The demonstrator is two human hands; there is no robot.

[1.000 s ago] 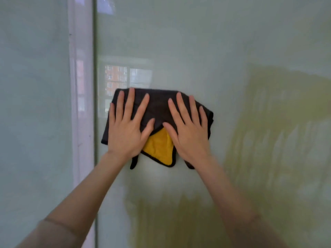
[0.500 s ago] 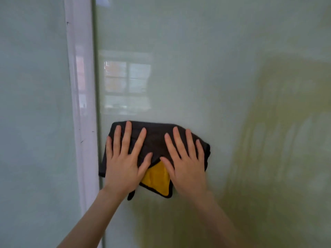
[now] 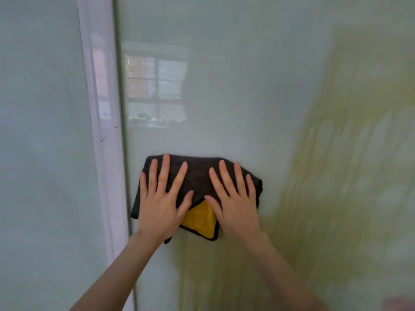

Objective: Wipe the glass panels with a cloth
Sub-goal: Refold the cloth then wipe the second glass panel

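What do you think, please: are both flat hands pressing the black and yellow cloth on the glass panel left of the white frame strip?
Not quite: the head view shows the cloth on the glass panel right of the white frame strip. The left hand and right hand do press it flat.

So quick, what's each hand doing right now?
Left hand: open, flat, pressing the cloth.
Right hand: open, flat, pressing the cloth.
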